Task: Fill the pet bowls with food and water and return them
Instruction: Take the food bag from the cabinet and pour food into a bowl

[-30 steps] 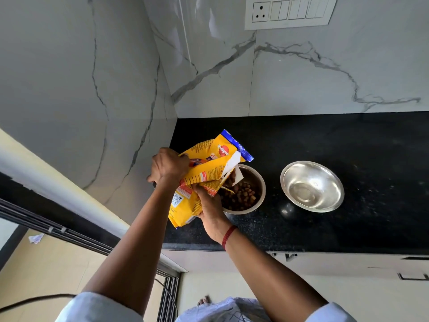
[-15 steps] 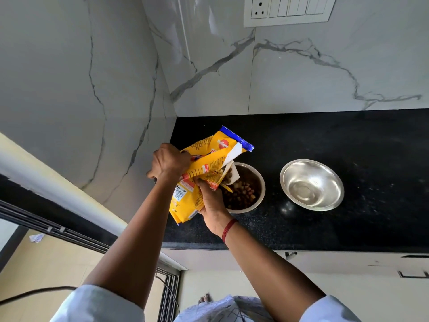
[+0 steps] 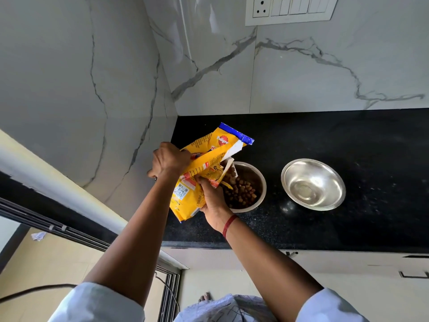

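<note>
A yellow pet food bag (image 3: 204,163) with a blue top edge is tilted over a steel bowl (image 3: 260,182) on the black counter. Brown kibble (image 3: 241,194) lies in that bowl under the bag's torn mouth. My left hand (image 3: 168,160) grips the bag's upper left side. My right hand (image 3: 212,201) holds the bag from below, near its opening. To the right stands a second steel bowl (image 3: 313,184), with nothing in it that I can make out.
The black counter (image 3: 348,145) runs right from a marble wall corner (image 3: 171,108). A switch plate with a socket (image 3: 290,10) hangs on the back wall. Cabinet fronts (image 3: 348,263) lie below the counter's front edge. A dark window frame (image 3: 46,224) is at the left.
The bag has stayed tilted over the left bowl, shifting only slightly. Both hands keep their hold on it.
</note>
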